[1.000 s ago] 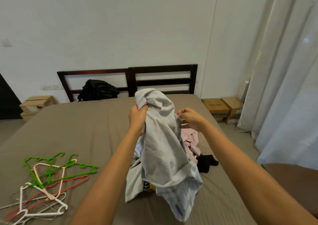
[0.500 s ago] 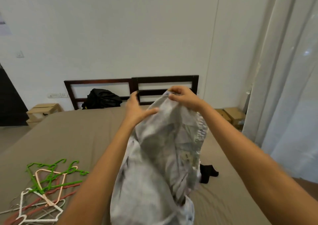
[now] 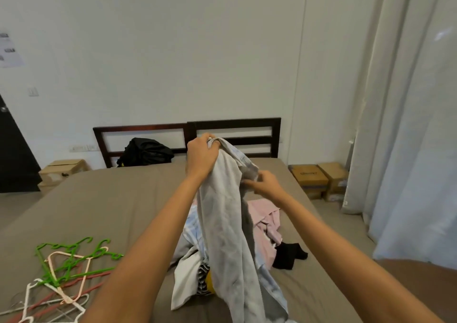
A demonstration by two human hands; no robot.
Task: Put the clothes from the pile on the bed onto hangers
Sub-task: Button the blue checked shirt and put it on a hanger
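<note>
Your left hand (image 3: 201, 156) grips the grey garment (image 3: 222, 224) by its top; your right hand (image 3: 265, 184) pinches its edge above the pile (image 3: 267, 221); the cardboard boxes (image 3: 319, 179) look closed.

The brown bed (image 3: 111, 199) before me carries a clothes pile (image 3: 267, 224) mid-mattress, a black garment (image 3: 289, 256) just beside it, tangled hangers (image 3: 63, 277) to my left, and a black bag (image 3: 146, 151) against the headboard (image 3: 235, 121).

A black bag (image 3: 146, 151) sits at the far edge of the bed (image 3: 111, 199), against the dark slatted headboard (image 3: 235, 124). Cardboard boxes (image 3: 319, 179) stand on the floor beyond its far right corner. A single box (image 3: 64, 170) stands off the far left corner, near a black door (image 3: 14, 154). Pale curtains (image 3: 408, 125) hang along the right side.
</note>
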